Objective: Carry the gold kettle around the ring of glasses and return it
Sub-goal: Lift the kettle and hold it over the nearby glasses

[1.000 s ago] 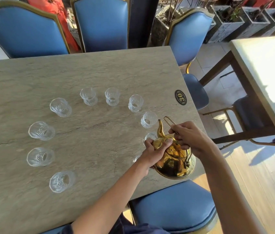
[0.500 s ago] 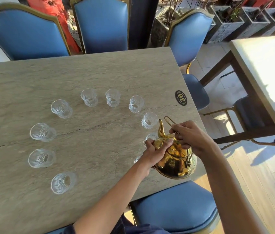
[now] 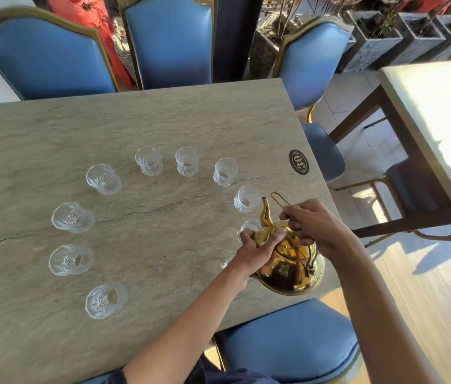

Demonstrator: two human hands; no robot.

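Stone-look table point(image 3: 141, 115) underneath, left hand point(image 3: 257, 249) cups the slick, rigid gold kettle point(image 3: 288, 261) while right hand point(image 3: 315, 225) grips its wire handle point(image 3: 281, 200).

Shiny gold kettle point(image 3: 288, 267) tilted, spout toward clear glasses point(image 3: 146, 162) ringed upright on table.

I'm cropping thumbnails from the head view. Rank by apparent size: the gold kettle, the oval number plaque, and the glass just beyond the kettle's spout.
1. Gold kettle, clearly the largest, though it is also nearest the camera.
2. Glass beyond the spout.
3. Oval number plaque: close to the glass in size, so that order is unsure.
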